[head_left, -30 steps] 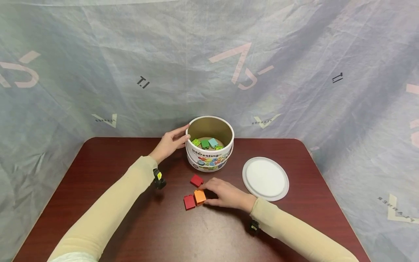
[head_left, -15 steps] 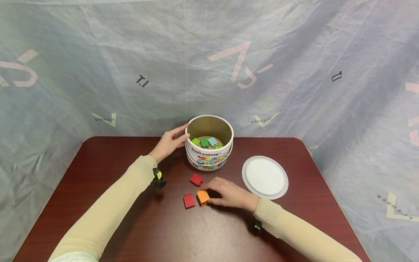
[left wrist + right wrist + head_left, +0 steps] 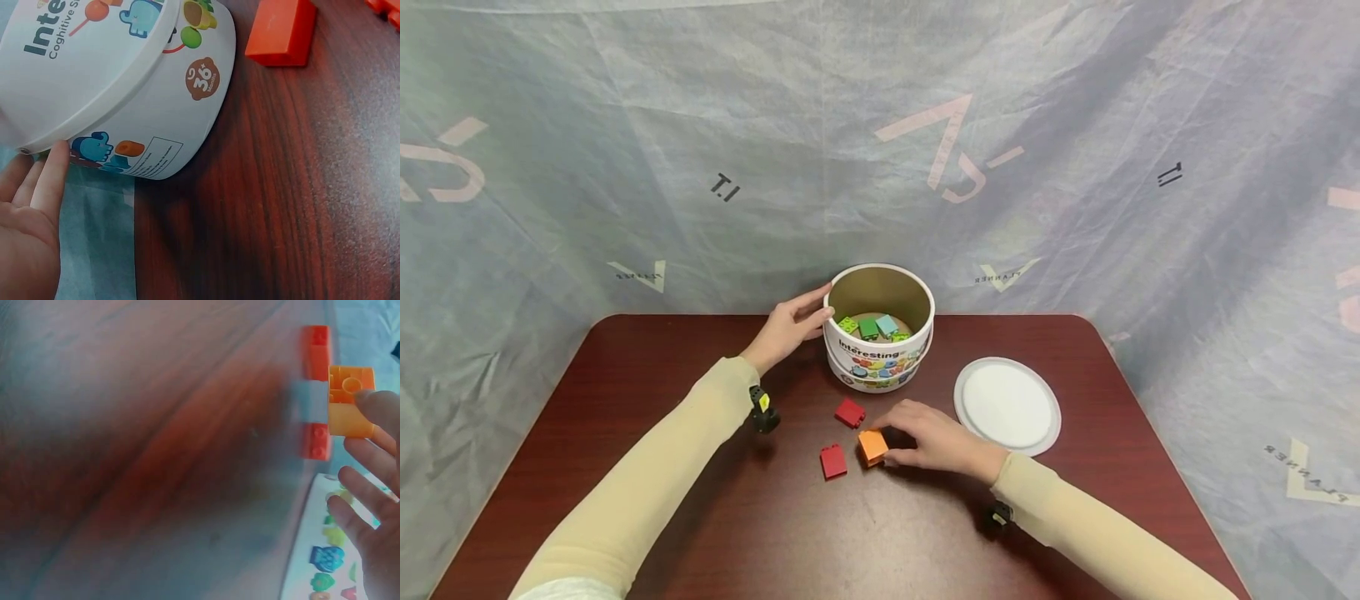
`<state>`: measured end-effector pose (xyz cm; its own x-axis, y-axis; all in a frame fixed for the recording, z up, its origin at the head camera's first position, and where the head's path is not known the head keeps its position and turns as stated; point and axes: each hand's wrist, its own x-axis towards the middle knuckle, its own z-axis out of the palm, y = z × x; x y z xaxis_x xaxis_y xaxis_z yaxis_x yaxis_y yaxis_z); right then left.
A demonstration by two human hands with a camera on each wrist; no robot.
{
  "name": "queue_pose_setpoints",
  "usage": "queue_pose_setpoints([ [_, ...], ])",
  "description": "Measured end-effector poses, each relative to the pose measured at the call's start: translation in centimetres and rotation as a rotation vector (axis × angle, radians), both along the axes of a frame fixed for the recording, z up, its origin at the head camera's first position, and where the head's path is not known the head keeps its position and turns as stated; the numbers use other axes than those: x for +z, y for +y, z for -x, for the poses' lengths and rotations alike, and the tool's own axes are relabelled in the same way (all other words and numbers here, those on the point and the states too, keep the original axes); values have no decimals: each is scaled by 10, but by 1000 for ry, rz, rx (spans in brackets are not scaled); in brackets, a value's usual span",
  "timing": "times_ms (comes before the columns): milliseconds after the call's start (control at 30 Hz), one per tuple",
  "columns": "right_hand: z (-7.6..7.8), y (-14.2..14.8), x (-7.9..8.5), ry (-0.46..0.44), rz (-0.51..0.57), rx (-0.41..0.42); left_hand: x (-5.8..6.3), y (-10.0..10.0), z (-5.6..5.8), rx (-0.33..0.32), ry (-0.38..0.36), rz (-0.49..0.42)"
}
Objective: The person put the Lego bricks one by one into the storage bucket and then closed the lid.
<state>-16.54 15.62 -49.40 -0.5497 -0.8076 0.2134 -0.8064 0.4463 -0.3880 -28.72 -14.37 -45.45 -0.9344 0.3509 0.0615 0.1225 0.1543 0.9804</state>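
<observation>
My right hand (image 3: 936, 440) pinches an orange building block (image 3: 873, 447) between thumb and fingers, low over the table's middle; its hollow underside shows in the right wrist view. Two red building blocks lie just left of it: a farther one (image 3: 850, 413) and a nearer one (image 3: 832, 461). My left hand (image 3: 786, 327) rests with extended fingers against the left side of a white printed bucket (image 3: 878, 367), fingertips at the rim. Inside the bucket lie a green block (image 3: 868, 328), a light blue block (image 3: 887, 326) and lime green ones (image 3: 847, 325).
A round white lid (image 3: 1008, 406) lies flat to the right of the bucket, behind my right forearm. The dark red wooden table (image 3: 700, 517) ends at a grey cloth backdrop (image 3: 880, 150) close behind the bucket.
The orange block, first beside the nearer red block, has moved right and slightly away from it with my right hand. My left hand and the bucket hold their place.
</observation>
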Motion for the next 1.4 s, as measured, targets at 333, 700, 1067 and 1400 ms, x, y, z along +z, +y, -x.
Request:
queue_pose_setpoints([
  [333,8,9,38,59,66,7,5,3,-3,0,-21,-5],
  [700,24,21,82,135,114,-22,23,6,-16,-3,-26,10],
  [1067,41,30,109,145,146,-119,-4,5,4,8,-33,-12],
  [1400,57,35,113,97,176,-198,-4,5,4,4,-9,-2],
])
